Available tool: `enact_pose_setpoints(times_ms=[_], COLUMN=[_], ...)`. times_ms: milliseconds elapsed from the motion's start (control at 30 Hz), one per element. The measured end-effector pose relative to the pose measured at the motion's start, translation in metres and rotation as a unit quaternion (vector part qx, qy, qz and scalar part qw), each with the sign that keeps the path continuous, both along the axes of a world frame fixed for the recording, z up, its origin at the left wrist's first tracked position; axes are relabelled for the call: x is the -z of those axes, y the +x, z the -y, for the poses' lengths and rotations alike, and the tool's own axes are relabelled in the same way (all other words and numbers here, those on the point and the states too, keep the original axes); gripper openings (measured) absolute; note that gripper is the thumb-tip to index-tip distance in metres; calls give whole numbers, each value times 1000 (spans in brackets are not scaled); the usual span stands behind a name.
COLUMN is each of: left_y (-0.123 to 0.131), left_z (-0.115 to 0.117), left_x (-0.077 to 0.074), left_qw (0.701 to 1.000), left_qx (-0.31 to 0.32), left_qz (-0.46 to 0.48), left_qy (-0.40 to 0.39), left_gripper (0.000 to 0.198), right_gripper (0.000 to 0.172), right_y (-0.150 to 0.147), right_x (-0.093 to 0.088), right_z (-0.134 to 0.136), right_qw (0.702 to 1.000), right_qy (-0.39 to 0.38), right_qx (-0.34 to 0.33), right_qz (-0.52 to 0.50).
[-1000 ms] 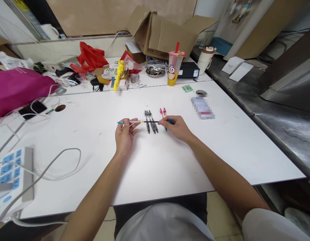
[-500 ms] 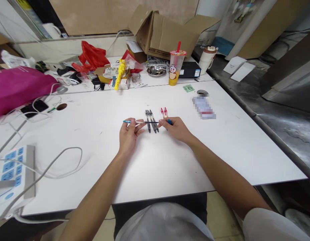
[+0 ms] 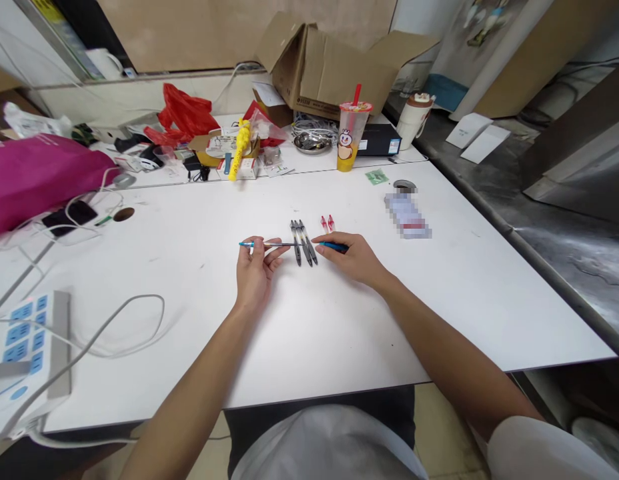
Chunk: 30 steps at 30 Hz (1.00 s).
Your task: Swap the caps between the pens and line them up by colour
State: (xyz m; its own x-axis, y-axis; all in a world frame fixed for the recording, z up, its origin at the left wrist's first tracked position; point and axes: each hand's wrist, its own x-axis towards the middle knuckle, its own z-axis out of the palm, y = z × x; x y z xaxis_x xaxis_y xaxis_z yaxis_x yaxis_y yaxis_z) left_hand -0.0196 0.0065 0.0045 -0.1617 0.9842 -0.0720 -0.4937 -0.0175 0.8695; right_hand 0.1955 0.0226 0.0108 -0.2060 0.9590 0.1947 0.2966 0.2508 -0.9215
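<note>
My left hand (image 3: 255,270) pinches the upper part of a blue pen (image 3: 246,245) between thumb and fingers. A thin ink refill (image 3: 289,245) sticks out of it to the right, its dark stretch crossing above the black pens. My right hand (image 3: 357,260) grips the pen's blue lower barrel (image 3: 334,247), which lies in line with the refill and apart from its tip. Between the hands, three black pens (image 3: 303,243) lie side by side on the white table. Two red pens (image 3: 327,223) lie just beyond my right hand, which partly covers them.
A drink cup (image 3: 350,137) with a red straw stands at the back, before an open cardboard box (image 3: 329,67). A blurred-out flat object (image 3: 408,217) and a tape roll (image 3: 404,185) lie right. A power strip (image 3: 34,347) with cables sits left, near a magenta bag (image 3: 44,177).
The gap between refill and blue lower barrel has opened: my right hand has drawn the barrel back off the refill's tip. My left hand has shifted slightly left.
</note>
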Motion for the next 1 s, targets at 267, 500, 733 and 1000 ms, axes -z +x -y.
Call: enact_pose_setpoints(times_ms=[267, 500, 733, 1000], left_y=[4, 6, 10, 10], left_z=[4, 5, 9, 9], left_x=[0, 2, 5, 7], left_qw=[1000, 1000, 996, 995], left_qx=[20, 18, 59, 70], left_qz=[-14, -23, -60, -64], left_qy=[5, 5, 4, 6], left_gripper=[35, 37, 36, 35], right_gripper=[24, 25, 33, 27], right_y=[-4, -7, -9, -21], right_x=[5, 3, 9, 11], right_z=[2, 4, 5, 11], right_qw=[999, 996, 996, 999], right_qy=[17, 52, 34, -21], right_qx=[-38, -59, -79, -36], right_qz=[17, 31, -2, -21])
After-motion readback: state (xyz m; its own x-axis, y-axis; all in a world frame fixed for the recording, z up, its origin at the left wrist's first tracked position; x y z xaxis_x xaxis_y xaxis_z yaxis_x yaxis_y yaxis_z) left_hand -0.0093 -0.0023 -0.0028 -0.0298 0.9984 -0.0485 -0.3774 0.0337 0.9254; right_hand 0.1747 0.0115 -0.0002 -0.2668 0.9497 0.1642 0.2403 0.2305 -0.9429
